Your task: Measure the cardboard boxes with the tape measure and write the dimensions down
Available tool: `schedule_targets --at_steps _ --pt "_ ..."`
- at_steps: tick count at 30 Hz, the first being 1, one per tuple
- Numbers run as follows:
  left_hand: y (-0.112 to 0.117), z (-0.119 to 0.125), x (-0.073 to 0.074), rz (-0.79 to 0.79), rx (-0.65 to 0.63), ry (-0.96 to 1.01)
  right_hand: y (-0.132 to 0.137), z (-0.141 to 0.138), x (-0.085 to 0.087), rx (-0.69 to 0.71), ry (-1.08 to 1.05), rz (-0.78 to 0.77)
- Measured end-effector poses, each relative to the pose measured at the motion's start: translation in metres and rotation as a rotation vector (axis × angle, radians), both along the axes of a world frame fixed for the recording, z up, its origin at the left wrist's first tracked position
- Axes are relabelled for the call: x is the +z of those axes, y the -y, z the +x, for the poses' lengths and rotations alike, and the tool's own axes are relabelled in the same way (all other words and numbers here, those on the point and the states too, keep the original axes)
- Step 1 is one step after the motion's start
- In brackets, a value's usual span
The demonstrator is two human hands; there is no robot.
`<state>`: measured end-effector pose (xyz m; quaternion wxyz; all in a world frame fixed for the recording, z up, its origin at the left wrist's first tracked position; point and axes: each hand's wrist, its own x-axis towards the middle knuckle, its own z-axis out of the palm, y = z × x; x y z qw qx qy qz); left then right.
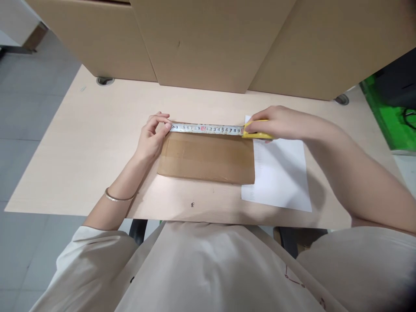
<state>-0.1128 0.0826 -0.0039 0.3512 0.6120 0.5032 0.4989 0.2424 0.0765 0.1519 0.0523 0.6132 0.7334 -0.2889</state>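
The left hand (151,133) holds the tape blade (214,129) near its start and the right hand (272,123) the yellow case (256,135), along the cardboard's (206,157) far edge on the table (107,138), so a loosened left grip could skew the blade.

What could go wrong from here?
1. Snap-back: the left hand pinches the extended tape blade near its start; a slip might send it back toward the right hand on the yellow tape case.
2. Misreading: left fingers cover the blade's start, so a zero offset could go unnoticed.
3. Shifting: the cardboard box overlaps the paper sheet, which may let its right end slide.
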Motion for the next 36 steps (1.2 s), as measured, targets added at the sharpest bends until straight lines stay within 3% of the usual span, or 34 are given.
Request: schedule_targets --at_steps 4,8,11,14,19,22,25,27,29,32,36 --pt "0.007 0.005 0.008 0.041 0.008 -0.056 0.013 -0.040 -0.017 0.045 0.047 0.167" --pt "0.017 0.014 0.023 0.133 -0.083 -0.199 0.025 -0.073 -0.041 0.183 0.004 0.407" --pt "0.023 0.022 0.034 0.145 -0.161 -0.278 0.032 -0.086 -0.057 0.298 -0.023 0.504" --pt "0.025 0.024 0.037 0.128 -0.185 -0.209 0.037 -0.092 -0.068 0.368 -0.042 0.554" --pt "0.018 0.015 0.020 0.060 -0.272 -0.163 0.042 -0.089 -0.075 0.377 -0.112 0.604" --pt "0.010 0.009 0.012 -0.054 -0.322 -0.190 0.038 -0.067 -0.068 0.368 -0.235 0.691" --pt "0.006 0.007 0.012 -0.103 -0.314 -0.187 0.031 -0.024 -0.057 0.136 -0.318 0.781" --pt "0.005 0.007 0.016 -0.094 -0.304 -0.213 0.028 0.007 -0.054 -0.155 -0.131 0.695" --pt "0.005 0.008 0.020 -0.073 -0.304 -0.247 0.028 0.031 -0.059 -0.256 0.120 0.414" --pt "0.006 0.007 0.023 -0.039 -0.327 -0.280 0.033 0.045 -0.074 -0.126 0.290 0.030" --pt "0.005 0.001 0.022 0.000 -0.328 -0.341 0.041 0.035 -0.090 -0.051 0.341 -0.076"
